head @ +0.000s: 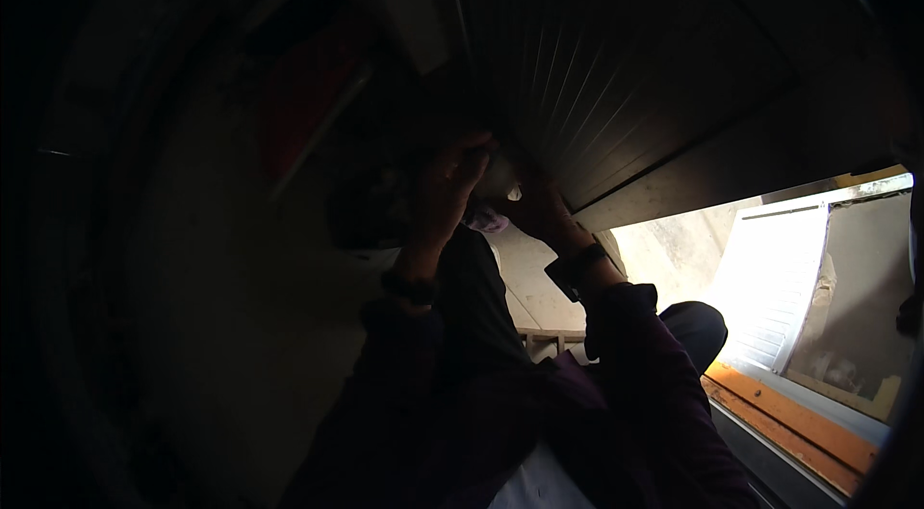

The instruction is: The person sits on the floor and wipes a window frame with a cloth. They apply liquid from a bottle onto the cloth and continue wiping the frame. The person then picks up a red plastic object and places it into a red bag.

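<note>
Deep shadow covers the area around both hands. My left hand [453, 184] has its thumb and fingers curled beside a small pale object [497, 178], whose kind is too dark to make out. On the other side of that object is my right hand [540, 212], its fingers lost in the dark. Whether either hand grips it cannot be seen. Below, between the hands, shows a piece of purplish cloth [486, 217]. A large dark panel with ribs or grooves [585, 90] slants over the right hand, close to it.
A dark red panel [310, 108] with a pale edge stands to the left. Brightly lit at right are a white ribbed panel [772, 278] and an orange beam [794, 411]. My knees flank pale flooring [541, 285], with a slatted wooden piece [550, 343] nearer me.
</note>
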Action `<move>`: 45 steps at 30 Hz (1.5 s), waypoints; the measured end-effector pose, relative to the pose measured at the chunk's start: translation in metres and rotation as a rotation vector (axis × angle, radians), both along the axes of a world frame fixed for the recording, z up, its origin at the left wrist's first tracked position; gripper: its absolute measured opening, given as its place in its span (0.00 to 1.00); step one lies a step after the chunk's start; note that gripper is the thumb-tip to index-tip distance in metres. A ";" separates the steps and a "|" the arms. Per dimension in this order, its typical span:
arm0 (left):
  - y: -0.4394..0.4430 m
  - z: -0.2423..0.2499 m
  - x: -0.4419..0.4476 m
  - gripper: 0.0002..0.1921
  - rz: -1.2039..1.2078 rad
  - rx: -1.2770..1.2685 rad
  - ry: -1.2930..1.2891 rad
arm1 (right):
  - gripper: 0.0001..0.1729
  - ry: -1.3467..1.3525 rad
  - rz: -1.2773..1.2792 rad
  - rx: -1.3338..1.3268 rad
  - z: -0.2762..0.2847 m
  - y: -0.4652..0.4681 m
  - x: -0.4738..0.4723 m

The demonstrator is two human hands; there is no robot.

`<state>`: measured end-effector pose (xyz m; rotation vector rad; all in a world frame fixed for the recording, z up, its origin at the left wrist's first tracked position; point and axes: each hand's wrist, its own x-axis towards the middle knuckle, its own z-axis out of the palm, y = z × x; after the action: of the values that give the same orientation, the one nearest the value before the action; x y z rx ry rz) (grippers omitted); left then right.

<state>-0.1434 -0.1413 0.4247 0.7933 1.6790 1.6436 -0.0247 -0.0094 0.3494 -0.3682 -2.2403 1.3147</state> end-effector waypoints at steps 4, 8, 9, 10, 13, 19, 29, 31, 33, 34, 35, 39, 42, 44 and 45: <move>0.000 -0.005 -0.011 0.24 -0.083 0.079 -0.020 | 0.40 0.001 -0.008 0.104 0.003 -0.002 0.003; 0.004 -0.010 -0.011 0.19 -0.111 0.172 -0.303 | 0.40 -0.010 0.005 0.059 0.001 -0.001 0.004; 0.006 -0.011 -0.010 0.18 -0.123 0.196 -0.366 | 0.40 -0.015 0.006 0.024 0.000 -0.001 0.004; 0.008 -0.011 -0.009 0.17 -0.103 0.220 -0.397 | 0.40 -0.001 -0.018 0.079 -0.001 -0.001 0.004; 0.010 -0.005 -0.008 0.19 -0.063 0.161 -0.411 | 0.41 -0.055 -0.042 0.103 0.001 -0.002 0.000; -0.009 0.011 -0.011 0.21 -0.099 0.085 0.133 | 0.42 -0.007 0.127 0.060 0.027 -0.002 -0.020; -0.090 -0.100 -0.119 0.17 0.193 -0.440 0.250 | 0.31 -0.379 0.147 0.632 -0.068 -0.003 -0.059; -0.110 -0.143 -0.143 0.17 0.304 -0.431 0.517 | 0.35 -0.430 0.173 0.988 -0.100 -0.004 -0.049; -0.132 -0.186 -0.167 0.18 0.369 -0.556 0.630 | 0.37 -0.416 0.284 0.744 -0.129 -0.004 -0.040; -0.146 -0.209 -0.177 0.19 0.418 -0.662 0.631 | 0.37 -0.391 0.353 0.468 -0.142 -0.005 -0.037; -0.159 -0.230 -0.188 0.20 0.348 -0.691 0.791 | 0.32 -0.342 0.268 0.539 -0.151 -0.007 -0.035; -0.202 -0.309 -0.220 0.23 0.217 -0.876 1.237 | 0.23 -0.465 0.149 0.578 -0.170 -0.009 -0.027; -0.222 -0.349 -0.230 0.24 0.083 -1.167 1.135 | 0.21 -0.680 0.088 0.550 -0.171 -0.002 -0.029; -0.234 -0.361 -0.235 0.25 0.084 -1.237 1.231 | 0.17 -0.691 0.054 0.435 -0.172 0.004 -0.031; -0.238 -0.364 -0.234 0.26 0.168 -1.173 1.356 | 0.15 -0.566 0.015 0.378 -0.172 0.006 -0.030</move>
<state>-0.3776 -0.3789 0.0602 1.1334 3.0592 -0.3034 -0.0549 -0.0034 0.1778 -0.6425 -2.8906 0.8234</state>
